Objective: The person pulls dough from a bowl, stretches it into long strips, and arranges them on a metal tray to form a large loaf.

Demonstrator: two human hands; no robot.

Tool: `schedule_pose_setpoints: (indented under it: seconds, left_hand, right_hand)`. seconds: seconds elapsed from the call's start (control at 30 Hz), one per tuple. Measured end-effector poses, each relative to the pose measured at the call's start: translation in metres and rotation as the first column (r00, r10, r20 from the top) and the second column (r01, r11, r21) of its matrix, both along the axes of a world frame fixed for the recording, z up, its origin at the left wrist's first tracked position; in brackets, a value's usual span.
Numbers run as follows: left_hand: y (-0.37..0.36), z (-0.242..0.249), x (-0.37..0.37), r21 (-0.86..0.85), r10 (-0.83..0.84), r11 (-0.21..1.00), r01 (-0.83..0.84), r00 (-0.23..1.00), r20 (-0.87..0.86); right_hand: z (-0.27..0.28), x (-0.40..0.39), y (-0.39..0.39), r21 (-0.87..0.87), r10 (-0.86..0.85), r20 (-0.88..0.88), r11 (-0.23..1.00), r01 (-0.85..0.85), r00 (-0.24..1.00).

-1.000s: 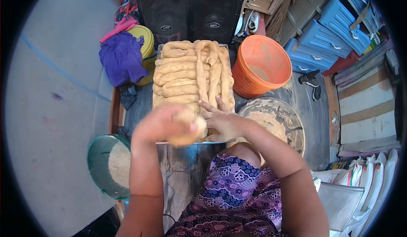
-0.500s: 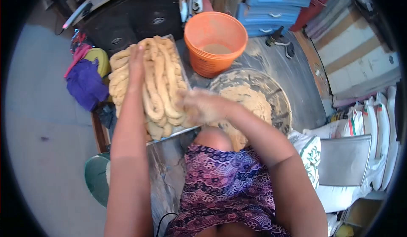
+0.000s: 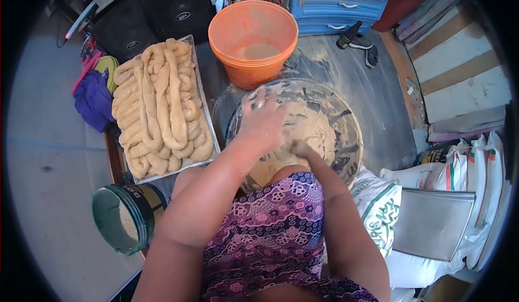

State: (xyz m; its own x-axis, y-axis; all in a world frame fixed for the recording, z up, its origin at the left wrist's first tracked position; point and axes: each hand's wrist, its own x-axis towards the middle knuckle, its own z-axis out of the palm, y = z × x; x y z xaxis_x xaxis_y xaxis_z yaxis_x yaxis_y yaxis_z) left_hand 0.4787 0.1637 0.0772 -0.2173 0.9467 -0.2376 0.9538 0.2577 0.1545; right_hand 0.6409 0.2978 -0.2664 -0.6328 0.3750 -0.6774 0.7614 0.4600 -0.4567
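A wide round basin (image 3: 354, 140) smeared with dough stands before me, with a soft mass of tan dough (image 3: 316, 129) in it. Over the basin's left part is my left hand (image 3: 263, 119), fingers spread, holding nothing. My right hand (image 3: 294, 149) is at the dough, blurred, and its fingers are hidden. On the left, a metal tray (image 3: 208, 119) bears thick ropes of dough (image 3: 157, 102), folded and piled in layers. Neither hand touches the tray.
An orange bucket (image 3: 254, 42) stands behind the basin. A green bucket (image 3: 121, 218) with pale powder is at lower left. White sacks (image 3: 378, 205) and a metal sheet (image 3: 432, 223) lie at right. Blue drawers (image 3: 340, 7) and a dark bottle (image 3: 349, 35) are at the back.
My left hand has left the dough ropes and moved right to the basin. My right hand has moved from the tray's right edge to the dough in the basin. The view has shifted.
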Motion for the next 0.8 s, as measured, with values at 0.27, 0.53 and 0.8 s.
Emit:
schedule_pose_setpoints:
  seconds: [0.27,0.53,0.8]
  left_hand:
    - [0.029,-0.021,-0.047,-0.128,0.139,0.985,-0.112,0.964,0.228]
    - [0.061,-0.070,-0.045,0.019,-0.224,0.907,0.420,0.445,0.867]
    - [0.084,0.055,0.028,0.144,-0.287,0.823,-0.550,-0.182,0.940]
  right_hand:
    - [0.012,-0.015,-0.050,-0.224,-0.342,-0.317,0.933,0.281,0.885]
    - [0.281,-0.034,0.000,-0.521,-0.479,-0.750,0.853,0.039,0.456]
    - [0.281,-0.045,-0.028,-0.358,-0.423,-0.898,0.861,0.360,0.120]
